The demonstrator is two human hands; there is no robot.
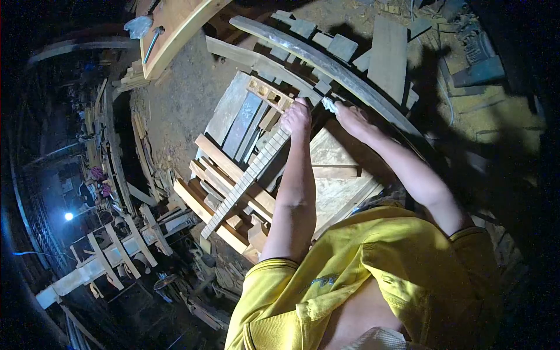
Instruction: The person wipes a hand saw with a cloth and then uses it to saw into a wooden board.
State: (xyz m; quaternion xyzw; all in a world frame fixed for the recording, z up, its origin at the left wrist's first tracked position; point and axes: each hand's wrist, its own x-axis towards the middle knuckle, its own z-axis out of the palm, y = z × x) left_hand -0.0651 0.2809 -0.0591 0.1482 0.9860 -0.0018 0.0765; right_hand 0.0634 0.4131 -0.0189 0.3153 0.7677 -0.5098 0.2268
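My left hand (296,119) is closed round the upper part of a long narrow wooden strip (248,179) with many dark cross lines. The strip slants down to the left over several wooden pieces. Just above that hand lies a wooden block with square openings (262,91). My right hand (352,119), a little to the right, has its fingers closed on a small whitish cloth-like item (329,105). Light boards (338,149) lie below and between my forearms.
A long curved beam (326,64) arches beyond my hands. At the upper left is a wooden surface (178,35) with a blue-handled tool (153,45) and a plastic bag (138,27). A wide plank (388,58) lies at the upper right. A rack with crosspieces (87,271) stands lower left.
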